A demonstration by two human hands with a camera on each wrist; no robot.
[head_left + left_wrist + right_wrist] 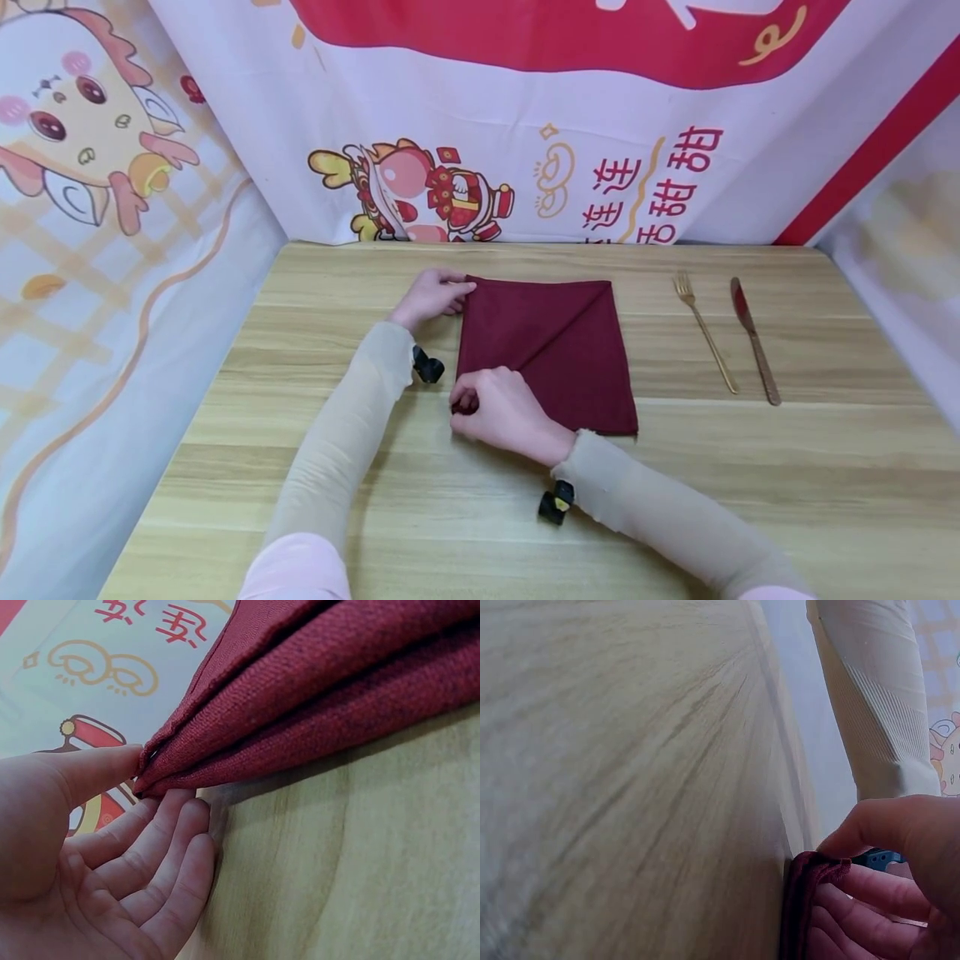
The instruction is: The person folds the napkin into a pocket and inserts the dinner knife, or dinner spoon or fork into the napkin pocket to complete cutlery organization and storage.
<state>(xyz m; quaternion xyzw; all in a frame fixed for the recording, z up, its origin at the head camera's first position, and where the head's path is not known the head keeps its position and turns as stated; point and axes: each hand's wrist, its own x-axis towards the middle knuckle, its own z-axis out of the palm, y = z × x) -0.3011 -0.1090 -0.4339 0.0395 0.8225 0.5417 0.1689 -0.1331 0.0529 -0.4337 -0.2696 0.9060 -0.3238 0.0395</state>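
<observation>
A dark red cloth napkin (555, 333), folded into a square with a diagonal edge across its top, lies on the wooden table. At its far left corner my left hand (432, 297) pinches the cloth between thumb and fingers. The left wrist view shows the napkin's layered folds (300, 705) gathered at those fingertips. My right hand (504, 414) pinches the near left corner, covering that part of the napkin in the head view. In the right wrist view, the cloth edge (806, 889) sits between thumb and index finger.
To the napkin's right lie a gold fork (705, 329) and a gold knife (755, 342), side by side. A printed cloth backdrop (450, 108) hangs behind the wooden table (247, 467). Black wrist-worn devices (427, 365) sit on both wrists.
</observation>
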